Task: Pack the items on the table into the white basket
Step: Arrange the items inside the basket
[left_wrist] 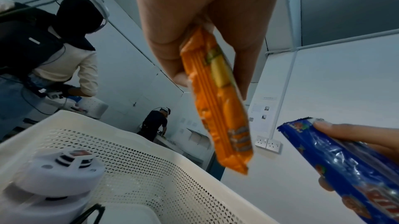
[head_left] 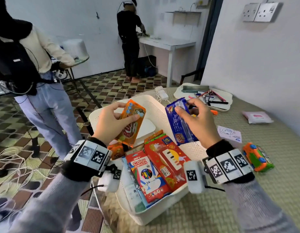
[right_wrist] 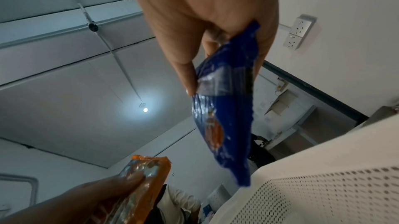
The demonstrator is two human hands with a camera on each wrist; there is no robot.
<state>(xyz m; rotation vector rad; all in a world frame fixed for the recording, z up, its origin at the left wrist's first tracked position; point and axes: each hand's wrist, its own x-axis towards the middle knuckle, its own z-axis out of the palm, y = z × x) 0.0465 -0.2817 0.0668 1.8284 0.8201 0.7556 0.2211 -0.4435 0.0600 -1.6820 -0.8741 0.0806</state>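
The white perforated basket (head_left: 162, 113) stands on the table in front of me. Inside lie a red colour pencil box (head_left: 146, 175), a red-orange pack (head_left: 167, 158), another orange packet (head_left: 117, 151) and a white flat thing (head_left: 146, 128). My left hand (head_left: 112, 121) grips an orange snack packet (head_left: 132, 123) above the basket's left side. My right hand (head_left: 196, 121) grips a blue snack packet (head_left: 179, 121) above its right side. In the left wrist view the orange packet (left_wrist: 218, 101) hangs from thumb and fingers over the basket rim (left_wrist: 151, 144). The blue packet (right_wrist: 224, 116) shows in the right wrist view.
On the table to the right lie an orange-green toy car (head_left: 257, 157), a pink notepad (head_left: 230, 135) and a pink tissue pack (head_left: 257, 116). A white tray (head_left: 226, 96) of pens sits at the back. Two people (head_left: 36, 64) stand on the tiled floor at left and behind.
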